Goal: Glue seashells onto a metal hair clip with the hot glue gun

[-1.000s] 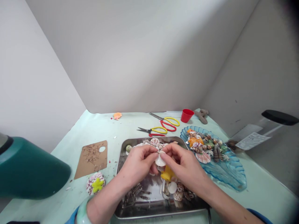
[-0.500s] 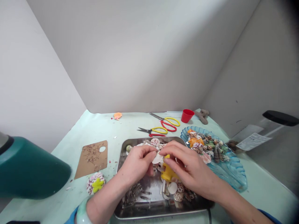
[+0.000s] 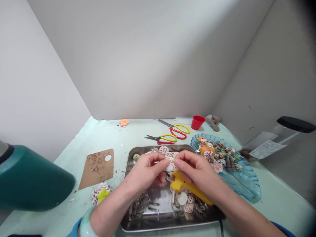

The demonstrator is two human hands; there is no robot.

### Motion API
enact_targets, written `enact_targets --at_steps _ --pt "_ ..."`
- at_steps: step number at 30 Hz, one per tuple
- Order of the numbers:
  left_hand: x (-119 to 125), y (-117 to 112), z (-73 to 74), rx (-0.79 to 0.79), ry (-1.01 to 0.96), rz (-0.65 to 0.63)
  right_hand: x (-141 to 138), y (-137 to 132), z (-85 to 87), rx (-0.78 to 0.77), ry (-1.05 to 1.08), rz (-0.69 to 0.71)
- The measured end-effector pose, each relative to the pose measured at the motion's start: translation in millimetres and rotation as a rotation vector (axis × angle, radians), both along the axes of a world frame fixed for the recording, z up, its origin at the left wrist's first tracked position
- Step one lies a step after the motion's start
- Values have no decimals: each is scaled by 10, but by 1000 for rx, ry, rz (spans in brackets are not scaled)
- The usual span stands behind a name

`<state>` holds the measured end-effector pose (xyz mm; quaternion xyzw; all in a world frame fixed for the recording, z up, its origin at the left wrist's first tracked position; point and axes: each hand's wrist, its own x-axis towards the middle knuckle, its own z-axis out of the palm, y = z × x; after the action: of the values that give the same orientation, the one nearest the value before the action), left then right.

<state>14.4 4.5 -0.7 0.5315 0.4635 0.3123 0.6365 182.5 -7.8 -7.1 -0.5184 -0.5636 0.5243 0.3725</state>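
A small pale shell (image 3: pixel 170 160) with brownish markings is pinched between the fingertips of my two hands, above the far half of a metal tray (image 3: pixel 158 227). My left hand (image 3: pixel 149 166) grips its left edge with thumb and forefinger, and my right hand (image 3: pixel 197 168) has closed on its right edge. Below my right hand a yellow glue gun (image 3: pixel 185 185) lies in the tray, partly hidden by the wrist. Several loose shells (image 3: pixel 182 198) sit close to it. Dark metal clips (image 3: pixel 140 205) are heaped at the tray's near left.
Two pairs of scissors (image 3: pixel 168 137) (image 3: pixel 181 128) lie behind the tray. On the right stands a blue dish (image 3: pixel 249 184) of shells, with a red cup (image 3: pixel 197 122) beyond it. Leftward are a brown card (image 3: pixel 98 168), a shell piece with a green starfish (image 3: pixel 101 194), and a green cylinder (image 3: pixel 34 177).
The shell has been turned, so its patterned face shows instead of the plain white one. My right hand has drawn its fingers together and lowered slightly, exposing more of the glue gun.
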Motion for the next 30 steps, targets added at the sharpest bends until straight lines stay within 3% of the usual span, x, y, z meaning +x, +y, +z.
enact_targets --at_steps 7,12,15,20,25,30 --pt "-38 14 -33 -85 -106 -2 -19 -14 -36 -63 49 17" --pt "-51 22 -45 -137 -166 -21 11 -19 -62 -180 269 121" --pt "-40 15 -42 -154 -186 -21 14 -19 -81 -241 349 107" --pt "-18 -1 -26 -160 -260 -22 -14 -26 -112 -193 335 -4" --pt "-23 4 -38 -129 -333 13 -22 -24 -86 -204 331 38" --pt "-30 10 9 -52 -215 33 -28 -30 -47 -159 270 27"
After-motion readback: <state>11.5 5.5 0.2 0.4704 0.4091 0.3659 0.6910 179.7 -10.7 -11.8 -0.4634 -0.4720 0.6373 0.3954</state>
